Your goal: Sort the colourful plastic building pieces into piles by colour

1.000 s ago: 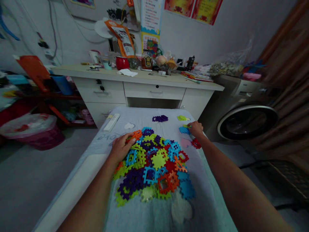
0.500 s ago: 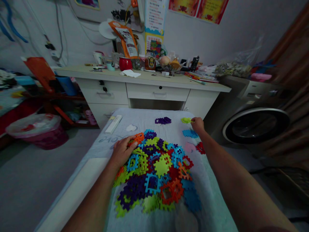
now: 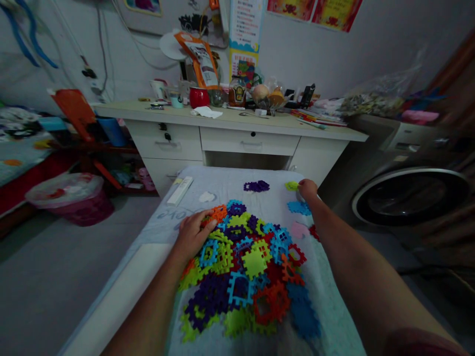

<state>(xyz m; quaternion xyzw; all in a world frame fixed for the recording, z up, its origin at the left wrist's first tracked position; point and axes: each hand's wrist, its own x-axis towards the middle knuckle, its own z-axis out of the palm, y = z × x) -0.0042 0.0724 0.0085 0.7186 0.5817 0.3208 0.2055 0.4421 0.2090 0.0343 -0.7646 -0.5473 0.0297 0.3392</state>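
Note:
A heap of notched plastic interlocking building pieces (image 3: 254,263) in lime, purple, blue, red and orange covers the middle of the cloth-covered table. My left hand (image 3: 195,232) lies at the heap's upper left corner, thumb and fingers closed about an orange piece (image 3: 219,213). At the far right, my right hand (image 3: 308,190) pinches the edge of a lime-green piece (image 3: 291,186) lying near the table's far edge; its fingertips are partly hidden. Just below it is a blue piece (image 3: 299,207), and my forearm partly covers a red piece (image 3: 314,232). Purple pieces (image 3: 257,186) lie apart at the far middle.
A white strip-shaped box (image 3: 180,191) lies at the table's far left. Behind stands a white desk (image 3: 237,118) bearing jars, cups and a pouch. A washing machine (image 3: 408,173) is at right, a pink lined bin (image 3: 74,202) at left.
The view has turned slightly left, so everything sits a little further right. Both hands stay at the same pieces; my right forearm now covers more of the red piece.

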